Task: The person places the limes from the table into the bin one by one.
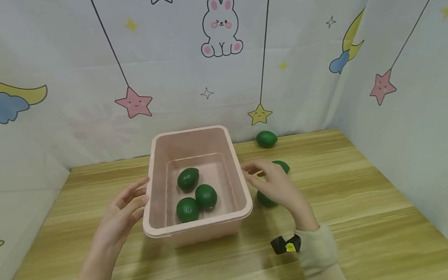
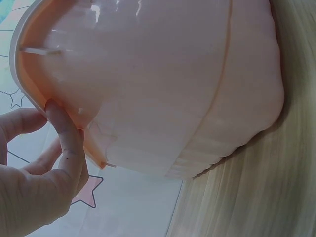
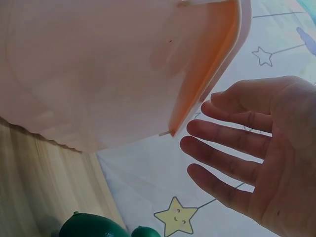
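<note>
A pink bin sits mid-table holding three limes. The left hand, fingers straight, touches the bin's left rim; the right hand hovers open just off the right rim, not touching. Two limes lie under and beside that hand, another near the backdrop. Bare tabletop lies to the right and in front.

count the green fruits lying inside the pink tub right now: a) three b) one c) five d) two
a: the head view shows three green fruits clustered on the floor of the pink tub, while the other green ones lie outside it on the table.
</note>
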The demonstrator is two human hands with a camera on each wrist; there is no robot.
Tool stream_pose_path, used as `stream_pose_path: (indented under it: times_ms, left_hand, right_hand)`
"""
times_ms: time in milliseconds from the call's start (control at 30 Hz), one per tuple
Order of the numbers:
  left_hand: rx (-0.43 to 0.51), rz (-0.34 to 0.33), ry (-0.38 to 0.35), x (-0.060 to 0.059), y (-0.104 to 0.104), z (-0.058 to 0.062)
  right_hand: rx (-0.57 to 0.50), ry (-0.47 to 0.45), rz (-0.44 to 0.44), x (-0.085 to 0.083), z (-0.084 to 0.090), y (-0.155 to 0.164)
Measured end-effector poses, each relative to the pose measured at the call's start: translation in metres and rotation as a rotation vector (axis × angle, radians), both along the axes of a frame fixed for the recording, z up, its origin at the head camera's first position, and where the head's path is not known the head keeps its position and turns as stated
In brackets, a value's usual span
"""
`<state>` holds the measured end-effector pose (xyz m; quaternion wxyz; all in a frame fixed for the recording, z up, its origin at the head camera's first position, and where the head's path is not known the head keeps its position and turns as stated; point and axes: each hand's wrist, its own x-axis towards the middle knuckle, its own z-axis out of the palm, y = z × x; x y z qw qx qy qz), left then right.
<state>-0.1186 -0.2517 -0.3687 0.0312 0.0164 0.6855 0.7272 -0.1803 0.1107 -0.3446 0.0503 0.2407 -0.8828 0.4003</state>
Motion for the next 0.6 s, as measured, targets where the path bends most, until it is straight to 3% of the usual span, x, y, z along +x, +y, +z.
stream_pose_path:
  times_ms: [267,600]
  left_hand:
    - [-0.006,-0.001,0.004,0.000,0.000,0.000]
    - [-0.004,-0.003,0.010,0.000,-0.001,0.000]
  right_hand:
    - [-0.032,0.011,-0.008,-0.002,-0.014,0.006]
    - [-0.022,-0.018,-0.030,-0.002,-0.019,0.010]
